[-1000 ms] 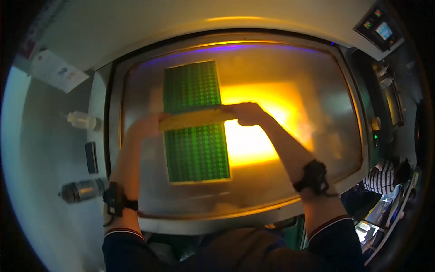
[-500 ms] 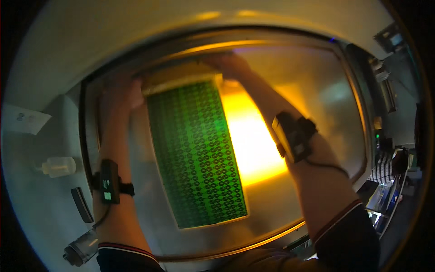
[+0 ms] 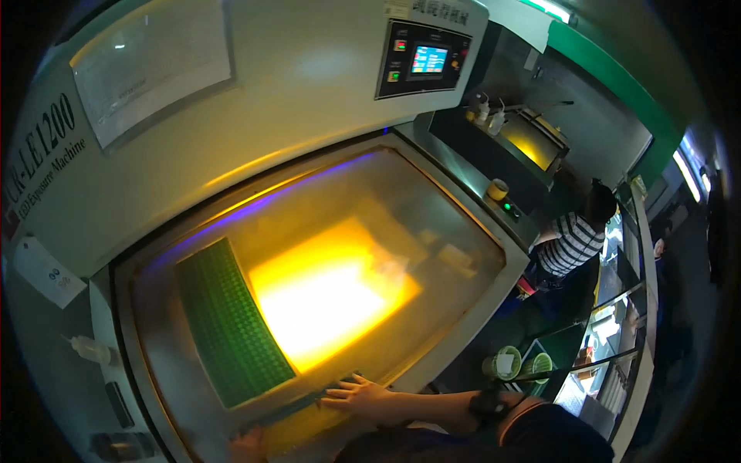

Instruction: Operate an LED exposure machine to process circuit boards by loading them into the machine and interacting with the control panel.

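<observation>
My right hand (image 3: 359,397) is at the near edge of the table (image 3: 463,328), its fingers fanned out over the right end of a long yellowish strip (image 3: 297,427) with a dark edge. I cannot tell whether my thumb pinches it from below. My left hand (image 3: 247,445) is blurred at the strip's left end, low in view, and I cannot tell whether its fingers are spread or closed. The strip lies between my two hands, on the near side of a green patterned sheet (image 3: 235,324).

That sheet lies flat on the left half of the table, slanting from its far corner toward me. Just to its right, a patch of bright yellow light (image 3: 332,297) glows. A dark band (image 3: 488,409) circles my right forearm.

Left of the table are a pale bottle (image 3: 93,349) and a slim dark box (image 3: 118,404). On the far side, a control panel (image 3: 423,59) with a lit screen sits in the pale machine wall (image 3: 301,85). Well to the right, a person in a striped shirt (image 3: 571,245) stands beyond two green baskets (image 3: 503,363).
</observation>
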### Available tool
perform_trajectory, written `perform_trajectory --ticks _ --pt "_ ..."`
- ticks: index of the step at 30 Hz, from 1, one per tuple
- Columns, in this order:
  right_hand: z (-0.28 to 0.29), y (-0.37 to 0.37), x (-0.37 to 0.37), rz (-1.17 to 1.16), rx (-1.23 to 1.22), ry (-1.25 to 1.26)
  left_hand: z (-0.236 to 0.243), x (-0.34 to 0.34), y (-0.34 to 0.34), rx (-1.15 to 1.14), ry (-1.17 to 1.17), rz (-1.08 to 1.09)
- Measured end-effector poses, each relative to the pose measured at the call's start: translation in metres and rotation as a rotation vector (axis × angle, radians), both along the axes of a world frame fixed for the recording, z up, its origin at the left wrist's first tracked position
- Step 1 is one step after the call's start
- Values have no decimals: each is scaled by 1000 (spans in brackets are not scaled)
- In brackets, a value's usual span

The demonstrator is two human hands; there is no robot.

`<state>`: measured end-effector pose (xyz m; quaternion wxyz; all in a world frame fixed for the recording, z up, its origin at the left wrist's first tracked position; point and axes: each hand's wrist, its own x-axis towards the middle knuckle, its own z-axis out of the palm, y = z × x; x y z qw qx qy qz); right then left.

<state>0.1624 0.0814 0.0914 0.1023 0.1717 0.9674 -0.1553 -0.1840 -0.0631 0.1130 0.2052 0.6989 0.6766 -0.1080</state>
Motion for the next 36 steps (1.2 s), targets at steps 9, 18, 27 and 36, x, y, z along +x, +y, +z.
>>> perform_trajectory --ticks 9,18,27,36 --pt "-5 -15 2 -205 -116 -81 -4 30 -32 27 -253 169" --pt "-30 132 -116 -248 54 304 -7 -91 111 17 -97 120" --pt "-48 375 -253 -233 363 200 -1 -190 354 189 30 257" --pt "-43 493 -318 -279 241 85 -32 -268 458 233 -84 292"
